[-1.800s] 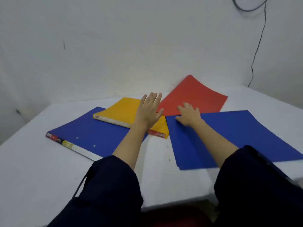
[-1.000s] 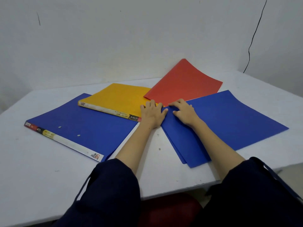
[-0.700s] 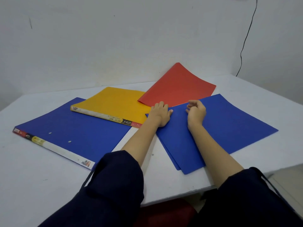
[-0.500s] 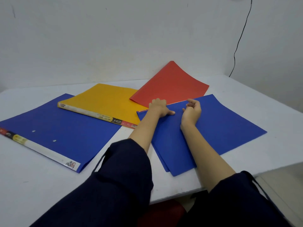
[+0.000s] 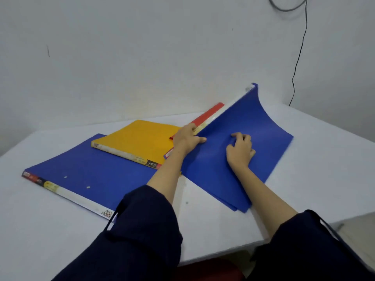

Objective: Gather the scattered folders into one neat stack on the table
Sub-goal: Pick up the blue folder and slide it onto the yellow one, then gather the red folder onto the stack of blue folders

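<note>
Left hand (image 5: 187, 137) fingers pinch spine edge of thin blue plastic folder (image 5: 233, 151) over red folder (image 5: 209, 116), right hand (image 5: 240, 152) fingers curled pressing its cover to white bench (image 5: 316, 159), probably squaring the pair.

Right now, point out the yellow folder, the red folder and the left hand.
yellow folder (image 5: 140, 138), head view, middle of its cover
red folder (image 5: 209, 115), head view, exposed strip by the spine
left hand (image 5: 187, 137), head view, back of hand
</note>
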